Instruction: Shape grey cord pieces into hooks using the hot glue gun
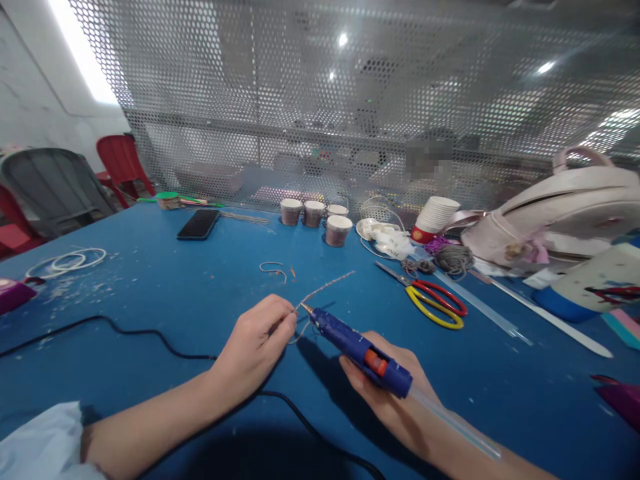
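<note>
In my right hand (385,380) is a dark blue hot glue gun (350,343), a clear glue stick (455,423) jutting from its back end. Its nozzle points left and meets, or nearly meets, a thin twisted grey strand (327,285) by my left fingertips. My left hand (257,340) pinches that strand between thumb and forefinger, and the free end slants up to the right. A loose bit of thread hangs below the pinch. On the blue table (240,277) beyond lie short white string scraps (273,268).
Red-and-yellow scissors (435,303), clear glue sticks (483,303) and grey yarn (453,258) lie right. Several small cups (339,231) stand at the back before a perforated metal screen (260,133). A phone (199,225) is back left. A black cord (145,331) passes under my left arm.
</note>
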The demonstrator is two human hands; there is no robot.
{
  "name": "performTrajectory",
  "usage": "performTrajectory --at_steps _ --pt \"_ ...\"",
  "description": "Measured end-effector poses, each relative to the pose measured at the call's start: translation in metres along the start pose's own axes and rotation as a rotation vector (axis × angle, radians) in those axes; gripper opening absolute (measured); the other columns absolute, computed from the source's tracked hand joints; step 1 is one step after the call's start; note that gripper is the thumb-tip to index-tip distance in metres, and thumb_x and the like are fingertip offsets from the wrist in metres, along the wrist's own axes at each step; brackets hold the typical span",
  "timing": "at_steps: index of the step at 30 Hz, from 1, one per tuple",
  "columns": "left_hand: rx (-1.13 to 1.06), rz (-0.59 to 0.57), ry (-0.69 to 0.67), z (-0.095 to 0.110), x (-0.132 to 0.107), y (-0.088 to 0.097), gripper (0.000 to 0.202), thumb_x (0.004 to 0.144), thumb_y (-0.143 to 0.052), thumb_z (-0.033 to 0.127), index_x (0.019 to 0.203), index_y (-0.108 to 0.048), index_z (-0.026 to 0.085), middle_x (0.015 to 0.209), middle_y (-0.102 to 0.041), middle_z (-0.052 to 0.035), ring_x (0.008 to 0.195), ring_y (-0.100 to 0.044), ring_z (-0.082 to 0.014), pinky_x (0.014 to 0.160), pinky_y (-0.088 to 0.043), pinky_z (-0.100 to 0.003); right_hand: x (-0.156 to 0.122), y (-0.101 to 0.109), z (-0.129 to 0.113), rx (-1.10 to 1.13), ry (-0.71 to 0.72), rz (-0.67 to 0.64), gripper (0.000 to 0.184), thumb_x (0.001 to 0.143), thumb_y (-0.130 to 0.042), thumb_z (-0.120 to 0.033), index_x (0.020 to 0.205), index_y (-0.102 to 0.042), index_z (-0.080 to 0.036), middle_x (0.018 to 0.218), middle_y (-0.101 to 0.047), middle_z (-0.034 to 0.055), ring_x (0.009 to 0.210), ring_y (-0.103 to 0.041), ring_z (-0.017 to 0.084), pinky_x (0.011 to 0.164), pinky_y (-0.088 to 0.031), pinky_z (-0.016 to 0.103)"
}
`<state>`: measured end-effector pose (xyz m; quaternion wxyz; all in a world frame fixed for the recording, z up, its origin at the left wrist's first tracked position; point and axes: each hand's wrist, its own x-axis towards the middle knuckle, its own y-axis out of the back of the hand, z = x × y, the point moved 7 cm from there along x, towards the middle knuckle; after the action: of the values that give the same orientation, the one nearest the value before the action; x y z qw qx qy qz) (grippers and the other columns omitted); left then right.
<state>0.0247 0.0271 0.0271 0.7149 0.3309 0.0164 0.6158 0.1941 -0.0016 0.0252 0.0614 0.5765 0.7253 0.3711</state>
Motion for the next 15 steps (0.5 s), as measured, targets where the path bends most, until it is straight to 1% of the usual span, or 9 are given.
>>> performTrajectory --at_steps 2,7,8,13,15 --pt "-0.001 0.003 0.001 -0.001 0.000 0.000 0.025 0.090 -0.040 0.026 0.074 -0.057 0.019 0.082 -0.059 -0.0035 0.074 -0.053 -0.0139 0.068 -0.040 -0.025 0.000 0.000 0.001 -0.011 -0.015 -0.007 0.016 0.085 -0.050 -0.035 0.078 -0.054 -0.021 0.059 -0.053 -0.0022 0.048 -0.045 0.010 0.047 -0.040 0.021" --pt "-0.008 0.002 -0.006 0.001 0.000 0.000 0.026 0.091 -0.040 0.026 0.071 -0.054 0.018 0.083 -0.059 -0.0038 0.076 -0.053 -0.0139 0.070 -0.040 -0.026 0.004 0.011 -0.004 -0.124 -0.033 0.100 0.015 0.084 -0.051 -0.031 0.073 -0.051 -0.022 0.054 -0.049 -0.0046 0.045 -0.044 0.009 0.045 -0.039 0.020" --pt "-0.007 0.001 -0.006 0.001 0.000 0.000 0.026 0.091 -0.040 0.026 0.071 -0.055 0.018 0.083 -0.059 -0.0037 0.076 -0.053 -0.0138 0.070 -0.040 -0.026 0.004 0.011 -0.004 -0.125 -0.031 0.095 0.015 0.084 -0.051 -0.031 0.072 -0.051 -0.022 0.054 -0.049 -0.0047 0.045 -0.044 0.009 0.046 -0.040 0.020" --pt "0.000 -0.009 0.006 0.002 0.001 0.000 0.025 0.091 -0.039 0.025 0.075 -0.057 0.018 0.082 -0.058 -0.0029 0.075 -0.053 -0.0133 0.070 -0.040 -0.025 0.000 0.000 -0.003 -0.073 0.013 -0.013 0.014 0.085 -0.050 -0.033 0.078 -0.054 -0.021 0.061 -0.056 -0.0024 0.050 -0.050 0.010 0.050 -0.043 0.020" --pt "0.002 -0.009 0.006 0.001 0.000 0.000 0.025 0.091 -0.040 0.026 0.076 -0.058 0.018 0.082 -0.058 -0.0028 0.075 -0.053 -0.0132 0.070 -0.040 -0.025 -0.001 0.000 -0.003 -0.073 0.010 -0.002 0.014 0.085 -0.050 -0.033 0.079 -0.054 -0.021 0.061 -0.056 -0.0024 0.049 -0.049 0.010 0.049 -0.042 0.020"
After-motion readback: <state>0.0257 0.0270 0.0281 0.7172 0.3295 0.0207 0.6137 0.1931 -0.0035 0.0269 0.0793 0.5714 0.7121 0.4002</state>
